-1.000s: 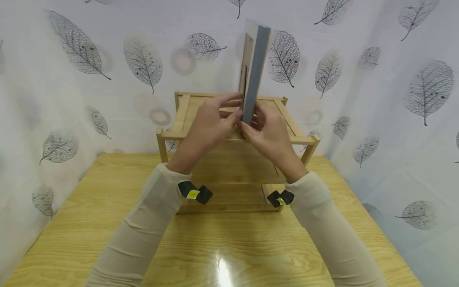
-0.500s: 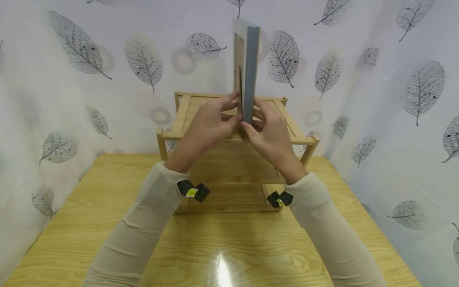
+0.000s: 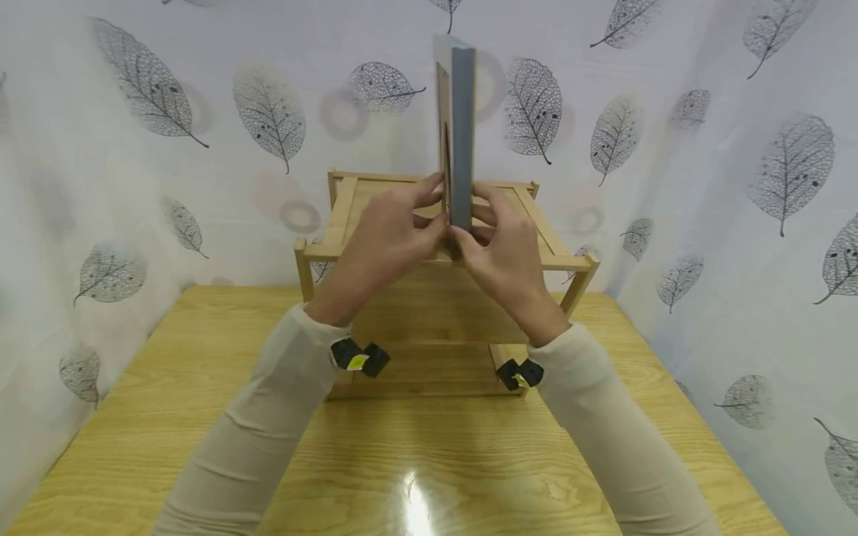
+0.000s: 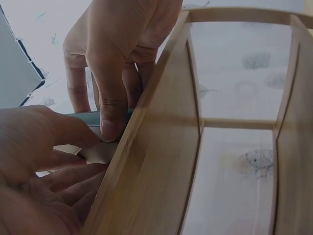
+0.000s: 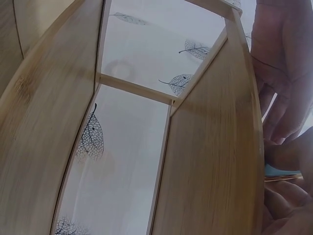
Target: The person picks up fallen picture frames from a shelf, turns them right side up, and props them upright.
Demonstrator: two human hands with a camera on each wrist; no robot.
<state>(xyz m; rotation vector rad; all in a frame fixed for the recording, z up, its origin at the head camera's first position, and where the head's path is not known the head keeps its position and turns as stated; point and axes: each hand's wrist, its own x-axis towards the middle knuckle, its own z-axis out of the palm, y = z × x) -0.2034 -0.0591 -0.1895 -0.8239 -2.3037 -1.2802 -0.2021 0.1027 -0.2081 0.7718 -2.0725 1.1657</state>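
A picture frame [image 3: 462, 134] with a blue-grey edge stands upright on the top shelf of a wooden rack [image 3: 442, 301], almost edge-on in the head view. Its pale back, with a thin stand leg, faces left. My left hand [image 3: 395, 227] holds the frame's lower part from the left, and my right hand [image 3: 506, 242] grips it from the right. Both thumbs meet near the bottom front corner. In the left wrist view, the left hand [image 4: 46, 161] and the right hand [image 4: 117, 54] close around the frame's edge [image 4: 88, 118]. The right wrist view shows only a blue sliver of frame [image 5: 279, 171].
The two-tier rack sits on a wood-grain table [image 3: 221, 417] with open space between its shelves. Its top has low side rails and corner posts [image 3: 582, 283]. A white curtain [image 3: 268, 45] printed with leaves hangs behind and at both sides.
The picture frame has shifted slightly left and turned, first showing more of its back, then less, and it stands straighter. Both hands have stayed on it, moving very little.
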